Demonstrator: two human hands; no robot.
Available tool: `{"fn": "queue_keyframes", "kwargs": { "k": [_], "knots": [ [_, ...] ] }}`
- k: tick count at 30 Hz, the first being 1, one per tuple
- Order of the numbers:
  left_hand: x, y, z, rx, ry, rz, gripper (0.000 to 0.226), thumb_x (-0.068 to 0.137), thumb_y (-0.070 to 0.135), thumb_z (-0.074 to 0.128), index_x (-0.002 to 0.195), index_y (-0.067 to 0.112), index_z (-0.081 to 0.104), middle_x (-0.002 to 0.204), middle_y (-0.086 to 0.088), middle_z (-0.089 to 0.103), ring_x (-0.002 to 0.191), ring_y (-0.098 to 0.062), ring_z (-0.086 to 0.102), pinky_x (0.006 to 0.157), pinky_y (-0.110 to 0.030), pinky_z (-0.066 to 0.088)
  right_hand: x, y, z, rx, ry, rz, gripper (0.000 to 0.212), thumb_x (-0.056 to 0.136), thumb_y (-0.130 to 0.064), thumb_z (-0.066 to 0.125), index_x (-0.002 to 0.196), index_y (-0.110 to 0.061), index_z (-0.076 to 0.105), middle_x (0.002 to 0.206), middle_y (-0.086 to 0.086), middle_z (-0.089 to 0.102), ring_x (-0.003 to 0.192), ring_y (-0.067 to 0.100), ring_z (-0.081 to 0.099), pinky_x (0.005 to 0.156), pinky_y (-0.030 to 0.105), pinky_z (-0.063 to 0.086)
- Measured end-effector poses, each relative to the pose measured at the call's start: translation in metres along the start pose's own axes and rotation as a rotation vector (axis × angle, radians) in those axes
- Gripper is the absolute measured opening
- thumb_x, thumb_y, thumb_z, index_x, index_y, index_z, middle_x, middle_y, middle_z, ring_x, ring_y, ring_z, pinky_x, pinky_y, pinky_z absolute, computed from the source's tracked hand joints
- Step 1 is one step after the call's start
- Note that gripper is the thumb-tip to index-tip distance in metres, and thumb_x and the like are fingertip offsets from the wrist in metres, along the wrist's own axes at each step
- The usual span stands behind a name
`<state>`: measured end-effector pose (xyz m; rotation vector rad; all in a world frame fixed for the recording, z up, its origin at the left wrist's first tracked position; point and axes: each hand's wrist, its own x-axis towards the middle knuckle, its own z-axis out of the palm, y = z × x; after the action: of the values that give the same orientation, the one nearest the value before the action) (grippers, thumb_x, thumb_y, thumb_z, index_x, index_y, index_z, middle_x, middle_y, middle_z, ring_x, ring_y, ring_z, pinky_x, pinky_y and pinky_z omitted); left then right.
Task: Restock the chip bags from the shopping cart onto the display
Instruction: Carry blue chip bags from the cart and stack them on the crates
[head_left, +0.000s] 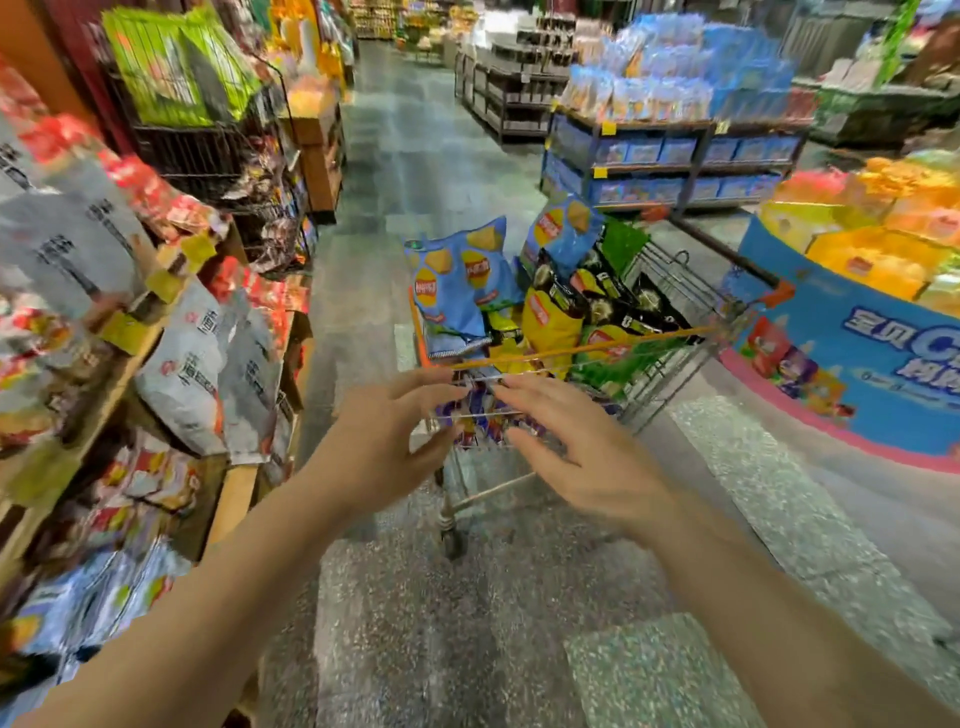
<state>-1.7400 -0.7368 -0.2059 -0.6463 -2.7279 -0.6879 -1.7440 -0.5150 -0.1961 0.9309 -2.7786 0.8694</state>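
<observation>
Head view: shopping cart (670, 332) mid-aisle, piled w/ chip bags (457, 280), blue, yellow, green. Left hand (387, 441) & right hand (582, 447) reach to cart's near end, fingers straight, grip wide, holding nothing; fingertips at cart's near rim, contact unclear (blur). Display shelves (130, 332) left of cart.
</observation>
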Motion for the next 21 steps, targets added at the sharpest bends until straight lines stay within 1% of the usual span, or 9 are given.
{"fn": "queue_keyframes", "kwargs": {
  "k": [3, 5, 7, 9, 11, 13, 15, 18, 21],
  "knots": [
    [0.06, -0.042, 0.013, 0.015, -0.018, -0.01, 0.047, 0.085, 0.043, 0.047, 0.119, 0.016, 0.065, 0.125, -0.006, 0.061, 0.101, -0.025, 0.065, 0.089, -0.036, 0.051, 0.06, 0.03, 0.002, 0.057, 0.012, 0.066, 0.046, 0.099, -0.03, 0.046, 0.145, -0.024, 0.037, 0.143, -0.018, 0.029, 0.128, -0.015, 0.014, 0.099, -0.004, -0.001],
    [0.097, -0.068, 0.03, -0.023, -0.024, -0.032, 0.048, 0.084, 0.041, 0.05, 0.122, 0.015, 0.063, 0.126, -0.009, 0.06, 0.105, -0.028, 0.063, 0.092, -0.043, 0.051, 0.095, 0.053, 0.011, 0.055, 0.021, 0.099, 0.049, 0.1, -0.036, 0.044, 0.147, -0.028, 0.032, 0.149, -0.018, 0.025, 0.136, -0.009, 0.012, 0.106, 0.004, 0.0],
    [0.131, -0.09, 0.049, -0.044, -0.039, -0.047, 0.05, 0.086, 0.039, 0.053, 0.129, 0.015, 0.057, 0.133, -0.011, 0.054, 0.117, -0.031, 0.055, 0.097, -0.048, 0.046, 0.126, 0.081, 0.02, 0.035, -0.009, 0.121, 0.052, 0.1, -0.038, 0.044, 0.148, -0.028, 0.028, 0.155, -0.01, 0.022, 0.142, 0.002, 0.011, 0.111, 0.014, 0.002],
    [0.163, -0.11, 0.067, -0.033, -0.063, -0.073, 0.051, 0.089, 0.029, 0.059, 0.136, 0.014, 0.049, 0.141, -0.012, 0.045, 0.126, -0.032, 0.047, 0.104, -0.044, 0.04, 0.16, 0.113, 0.025, 0.018, -0.057, 0.142, 0.054, 0.099, -0.037, 0.044, 0.149, -0.029, 0.024, 0.157, -0.008, 0.017, 0.144, 0.005, 0.009, 0.112, 0.02, 0.004],
    [0.191, -0.13, 0.081, 0.017, -0.043, -0.049, 0.054, 0.087, 0.024, 0.063, 0.137, 0.012, 0.048, 0.14, -0.016, 0.045, 0.122, -0.036, 0.05, 0.098, -0.045, 0.043, 0.194, 0.145, 0.026, -0.004, -0.062, 0.142, 0.056, 0.099, -0.037, 0.044, 0.15, -0.029, 0.02, 0.158, -0.006, 0.017, 0.145, 0.009, 0.008, 0.115, 0.026, 0.006],
    [0.223, -0.16, 0.093, 0.071, -0.023, -0.042, 0.058, 0.083, 0.029, 0.062, 0.137, 0.014, 0.046, 0.138, -0.019, 0.047, 0.114, -0.04, 0.055, 0.09, -0.05, 0.048, 0.234, 0.178, 0.03, -0.005, -0.054, 0.117, 0.058, 0.099, -0.037, 0.044, 0.151, -0.029, 0.018, 0.158, -0.004, 0.016, 0.146, 0.012, 0.008, 0.118, 0.032, 0.009],
    [0.25, -0.189, 0.099, 0.088, -0.037, -0.104, 0.062, 0.084, 0.029, 0.064, 0.14, 0.02, 0.04, 0.142, -0.018, 0.043, 0.112, -0.039, 0.056, 0.087, -0.049, 0.048, 0.27, 0.203, 0.034, -0.029, -0.096, 0.08, 0.059, 0.1, -0.038, 0.042, 0.15, -0.032, 0.013, 0.159, -0.005, 0.013, 0.146, 0.013, 0.006, 0.117, 0.03, 0.006],
    [0.288, -0.224, 0.103, 0.118, -0.024, -0.162, 0.067, 0.08, 0.031, 0.064, 0.139, 0.027, 0.032, 0.138, -0.021, 0.047, 0.107, -0.041, 0.059, 0.082, -0.049, 0.049, 0.321, 0.232, 0.039, -0.01, -0.136, 0.019, 0.058, 0.1, -0.036, 0.044, 0.146, -0.039, 0.009, 0.159, -0.005, 0.012, 0.145, 0.013, 0.006, 0.116, 0.026, 0.004],
    [0.317, -0.257, 0.104, 0.151, -0.016, -0.221, 0.071, 0.076, 0.023, 0.073, 0.138, 0.022, 0.04, 0.135, -0.024, 0.048, 0.101, -0.044, 0.06, 0.081, -0.048, 0.049, 0.372, 0.254, 0.051, -0.004, -0.178, -0.024, 0.06, 0.098, -0.04, 0.045, 0.148, -0.034, 0.011, 0.159, 0.001, 0.012, 0.146, 0.019, 0.009, 0.115, 0.025, 0.005]
  ]
}}
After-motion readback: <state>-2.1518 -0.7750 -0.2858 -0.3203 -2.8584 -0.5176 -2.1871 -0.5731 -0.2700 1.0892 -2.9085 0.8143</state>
